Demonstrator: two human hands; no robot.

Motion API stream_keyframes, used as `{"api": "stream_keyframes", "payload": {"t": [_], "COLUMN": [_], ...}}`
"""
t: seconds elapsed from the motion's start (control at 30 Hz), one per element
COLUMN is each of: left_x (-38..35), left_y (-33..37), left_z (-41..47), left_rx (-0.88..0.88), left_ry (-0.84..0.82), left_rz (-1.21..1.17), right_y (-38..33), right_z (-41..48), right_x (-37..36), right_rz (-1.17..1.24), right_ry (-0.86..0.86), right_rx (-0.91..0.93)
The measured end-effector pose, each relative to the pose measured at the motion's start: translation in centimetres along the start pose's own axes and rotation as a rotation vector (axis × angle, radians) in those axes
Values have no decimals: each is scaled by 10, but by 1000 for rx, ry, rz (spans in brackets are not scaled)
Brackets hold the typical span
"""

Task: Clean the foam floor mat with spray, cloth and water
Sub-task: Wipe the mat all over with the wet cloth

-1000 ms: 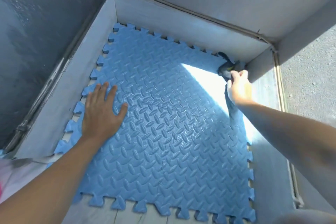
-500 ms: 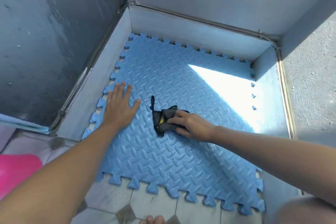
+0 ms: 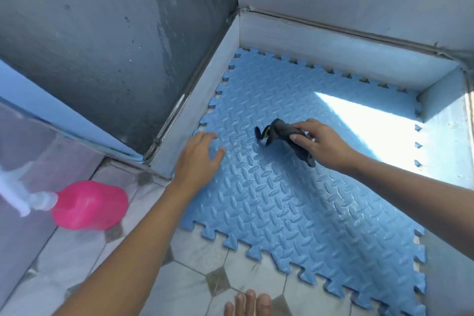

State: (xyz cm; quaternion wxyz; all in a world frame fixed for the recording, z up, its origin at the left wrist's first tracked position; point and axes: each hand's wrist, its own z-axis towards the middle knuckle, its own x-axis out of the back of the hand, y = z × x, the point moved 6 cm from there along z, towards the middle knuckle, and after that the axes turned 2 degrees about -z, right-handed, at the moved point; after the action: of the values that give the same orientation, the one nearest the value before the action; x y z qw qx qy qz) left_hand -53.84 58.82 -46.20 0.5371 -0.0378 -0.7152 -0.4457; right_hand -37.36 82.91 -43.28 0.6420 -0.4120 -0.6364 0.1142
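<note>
A blue foam mat [image 3: 295,200] with a raised diamond pattern and jigsaw edges lies flat in a tiled corner, its surface wet and shiny in places. My right hand [image 3: 318,143] grips a dark grey cloth [image 3: 282,133] with a yellow mark, held on the mat's middle. My left hand [image 3: 197,159] rests flat with fingers spread on the mat's left edge. A pink spray bottle [image 3: 89,205] with a clear trigger head lies on its side on the floor to the left.
Low tiled kerbs [image 3: 205,100] border the mat at the left, back and right. A wet grey wall [image 3: 115,33] rises at the left. My toes [image 3: 248,303] show on the patterned floor tiles at the bottom. A sunlit patch covers the mat's far right.
My right hand pulled the cloth from the far right corner to the mat's middle. My left hand stayed on the mat's left edge. The view swung left, bringing the pink bottle in.
</note>
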Motion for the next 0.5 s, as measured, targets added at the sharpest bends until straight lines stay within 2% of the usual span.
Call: {"api": "stream_keyframes", "payload": {"t": [0.07, 0.17, 0.23, 0.37, 0.43, 0.5], "left_x": [23, 47, 68, 95, 99, 102], "left_y": [-17, -54, -78, -113, -122, -130], "left_z": [-25, -59, -75, -93, -102, -111], "left_rx": [117, 301, 317, 308, 303, 328], "left_ry": [-4, -263, -421, -626, -686, -688], "left_rz": [90, 411, 657, 906, 972, 932], "right_y": [-25, -72, -106, -170, -198, -218], "right_z": [9, 20, 23, 21, 19, 18], "right_x": [-18, -64, -101, -176, -205, -228], "right_rz": [38, 64, 93, 78, 41, 77], "right_ry": [-75, -201, -307, -464, -472, -443], "right_rx": [18, 84, 148, 277, 318, 321]}}
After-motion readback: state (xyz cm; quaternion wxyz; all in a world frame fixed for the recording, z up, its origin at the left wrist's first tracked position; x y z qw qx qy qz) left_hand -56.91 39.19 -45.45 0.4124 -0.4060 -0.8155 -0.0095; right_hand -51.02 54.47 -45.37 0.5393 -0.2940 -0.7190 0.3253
